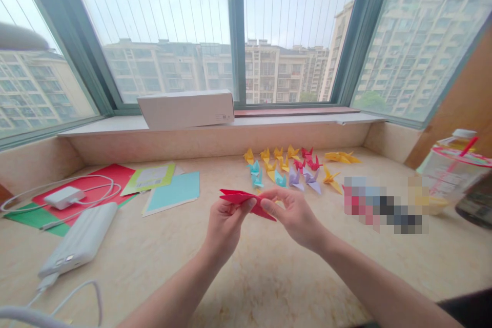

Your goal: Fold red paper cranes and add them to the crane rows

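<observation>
A folded piece of red origami paper is held above the stone sill, with pointed ends at its left and lower right. My left hand pinches its left part between thumb and fingers. With thumb and fingertips closed, my right hand grips the right part of the same paper. My fingers partly cover the folds. Just beyond my hands stand several small paper cranes in rows: yellow cranes, red cranes, blue cranes and lilac cranes.
On the left lie red paper, light-blue paper, a white charger and a white power bank with cables. A white box rests on the window ledge. A plastic cup with straw stands right, near a blurred-out patch.
</observation>
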{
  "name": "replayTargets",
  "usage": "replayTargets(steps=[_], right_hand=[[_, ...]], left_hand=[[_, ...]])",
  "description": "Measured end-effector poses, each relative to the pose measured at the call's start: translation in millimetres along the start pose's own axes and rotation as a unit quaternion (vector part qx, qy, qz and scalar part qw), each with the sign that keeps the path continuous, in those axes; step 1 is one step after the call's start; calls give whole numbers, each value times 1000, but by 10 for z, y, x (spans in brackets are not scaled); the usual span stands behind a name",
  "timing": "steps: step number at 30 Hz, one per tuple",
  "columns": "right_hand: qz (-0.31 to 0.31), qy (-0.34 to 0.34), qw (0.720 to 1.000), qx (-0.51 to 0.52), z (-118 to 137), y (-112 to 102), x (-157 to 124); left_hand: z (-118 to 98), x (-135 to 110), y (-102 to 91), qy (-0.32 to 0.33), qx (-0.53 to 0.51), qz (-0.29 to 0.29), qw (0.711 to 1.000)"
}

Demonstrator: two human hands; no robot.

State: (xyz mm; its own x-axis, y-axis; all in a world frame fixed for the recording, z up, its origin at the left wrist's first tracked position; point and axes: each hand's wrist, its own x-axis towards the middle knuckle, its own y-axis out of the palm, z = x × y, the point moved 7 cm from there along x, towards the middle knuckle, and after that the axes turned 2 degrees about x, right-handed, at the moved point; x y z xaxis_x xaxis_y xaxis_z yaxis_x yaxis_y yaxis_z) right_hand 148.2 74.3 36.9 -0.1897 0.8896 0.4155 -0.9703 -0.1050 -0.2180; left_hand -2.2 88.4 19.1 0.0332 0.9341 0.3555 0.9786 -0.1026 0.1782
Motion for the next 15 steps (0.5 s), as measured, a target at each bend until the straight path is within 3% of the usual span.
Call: replayTargets(steps=[3, 10, 12, 15], right_hand=[[-29, -6, 999, -31, -55, -40, 7], [-131, -122, 976, -121, -31, -191, -3], [-122, -116, 978, -124, -40, -178, 5], [-90, -75, 990, -77, -98, -138, 26]], left_hand=[[11, 3, 36, -8, 9, 7, 1000], [5, -76, 101, -2, 100, 50, 994], [37, -111, 124, -1, 116, 96, 989], [28, -135, 154, 57, 134, 149, 978]])
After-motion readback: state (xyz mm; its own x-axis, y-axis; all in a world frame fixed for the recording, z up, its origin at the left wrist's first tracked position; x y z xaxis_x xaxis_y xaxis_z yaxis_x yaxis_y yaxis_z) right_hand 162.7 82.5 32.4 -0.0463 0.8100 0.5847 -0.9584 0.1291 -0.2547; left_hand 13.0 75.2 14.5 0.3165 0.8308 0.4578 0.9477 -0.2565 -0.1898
